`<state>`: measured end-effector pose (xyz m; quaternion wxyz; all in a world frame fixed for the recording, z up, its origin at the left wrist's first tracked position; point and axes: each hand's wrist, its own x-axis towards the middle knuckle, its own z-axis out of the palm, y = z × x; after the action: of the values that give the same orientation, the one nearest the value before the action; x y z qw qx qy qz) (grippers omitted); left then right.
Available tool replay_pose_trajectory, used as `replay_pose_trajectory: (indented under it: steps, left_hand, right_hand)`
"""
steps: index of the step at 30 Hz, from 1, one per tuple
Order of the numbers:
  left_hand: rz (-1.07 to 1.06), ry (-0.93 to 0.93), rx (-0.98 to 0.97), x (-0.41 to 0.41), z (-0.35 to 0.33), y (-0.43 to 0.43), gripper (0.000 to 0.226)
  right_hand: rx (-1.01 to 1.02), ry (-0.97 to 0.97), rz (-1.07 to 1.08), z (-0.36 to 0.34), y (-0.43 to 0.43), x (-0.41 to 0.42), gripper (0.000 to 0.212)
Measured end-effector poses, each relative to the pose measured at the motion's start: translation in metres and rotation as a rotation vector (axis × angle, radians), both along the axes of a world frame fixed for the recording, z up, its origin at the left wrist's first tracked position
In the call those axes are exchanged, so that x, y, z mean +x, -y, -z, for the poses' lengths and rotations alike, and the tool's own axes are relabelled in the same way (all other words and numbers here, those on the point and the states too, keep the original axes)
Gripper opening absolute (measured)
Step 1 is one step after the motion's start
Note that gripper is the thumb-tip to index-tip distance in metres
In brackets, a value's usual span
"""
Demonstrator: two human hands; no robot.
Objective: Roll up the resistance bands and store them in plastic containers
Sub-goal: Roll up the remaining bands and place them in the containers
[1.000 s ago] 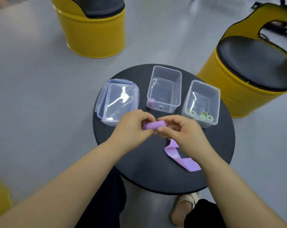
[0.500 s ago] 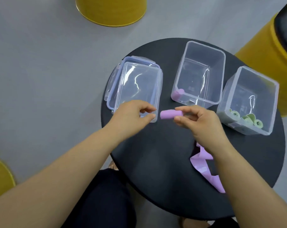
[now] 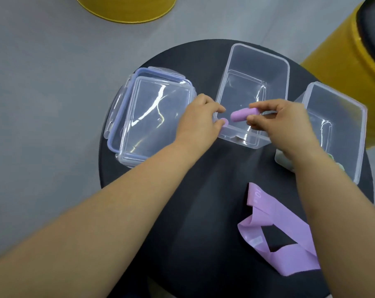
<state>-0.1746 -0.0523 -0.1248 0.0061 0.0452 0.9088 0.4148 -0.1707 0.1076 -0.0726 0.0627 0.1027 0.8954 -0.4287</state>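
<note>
Containing 1 stored roll (image 3: 288, 121), middle container (image 3: 257, 52) sits under right hand's (image 3: 284, 125) pinched roll (image 3: 242, 115).

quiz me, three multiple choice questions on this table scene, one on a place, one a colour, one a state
1. Where is the rolled band that the right hand pinches?
A on the lids
B over the middle container
C in the right-hand container

2. What colour is the loose band on the table?
A green
B yellow
C purple

3. The middle container is:
A open
B lidded
C tipped on its side

Answers:
1 B, the roll hangs over that container's open top.
2 C, the flat strip is plainly purple.
3 A, its inside shows with no lid on it.
</note>
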Motion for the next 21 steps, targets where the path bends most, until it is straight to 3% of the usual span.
replay_pose_trajectory:
  steps: [7,15,21]
  left_hand:
    - [0.030,-0.065,-0.036,-0.001,0.009,0.004,0.019]
    - [0.027,-0.085,-0.048,-0.001,0.010,0.005,0.020]
    - [0.015,-0.069,-0.009,-0.004,0.011,0.005,0.020]
  right_hand:
    - [0.427,0.183,-0.312,0.002,-0.005,-0.033,0.023]
    - [0.609,0.245,-0.529,0.009,0.002,-0.053,0.020]
    - [0.604,0.283,-0.580,0.014,0.009,-0.058,0.013]
